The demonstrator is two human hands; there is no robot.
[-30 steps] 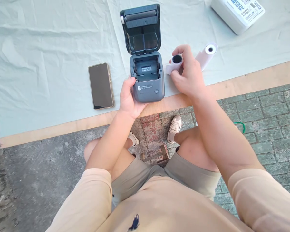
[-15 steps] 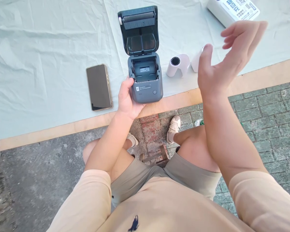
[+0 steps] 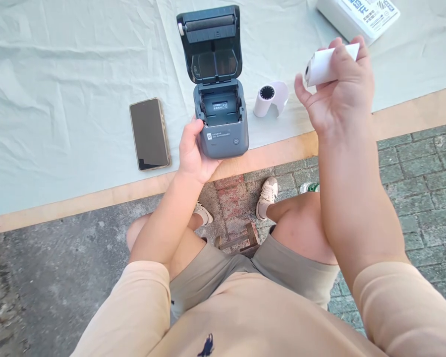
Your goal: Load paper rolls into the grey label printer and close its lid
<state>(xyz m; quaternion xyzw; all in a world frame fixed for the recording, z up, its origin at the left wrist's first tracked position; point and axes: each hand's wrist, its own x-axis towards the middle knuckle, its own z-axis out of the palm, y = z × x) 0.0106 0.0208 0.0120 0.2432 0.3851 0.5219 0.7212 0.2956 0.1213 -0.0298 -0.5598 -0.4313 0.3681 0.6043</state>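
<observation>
A dark grey label printer has its lid flipped up, and its paper bay shows no roll inside. My left hand grips the printer's lower left side, thumb on the front edge. Up at the right, my right hand is closed round a white paper roll, held tilted above the cloth. Between the printer and that hand, a second paper roll stands on the cloth, its dark toothed core facing up and a loose strip curling off to the right.
A phone with a dark screen lies left of the printer. At the upper right sits a white box with printed labels. The pale cloth covers a wooden-edged table; below its edge are my knees and a bottle.
My right hand, open and lifted half a second ago, has turned and now holds the white roll that stood partly hidden behind it. The left hand and printer have barely shifted.
</observation>
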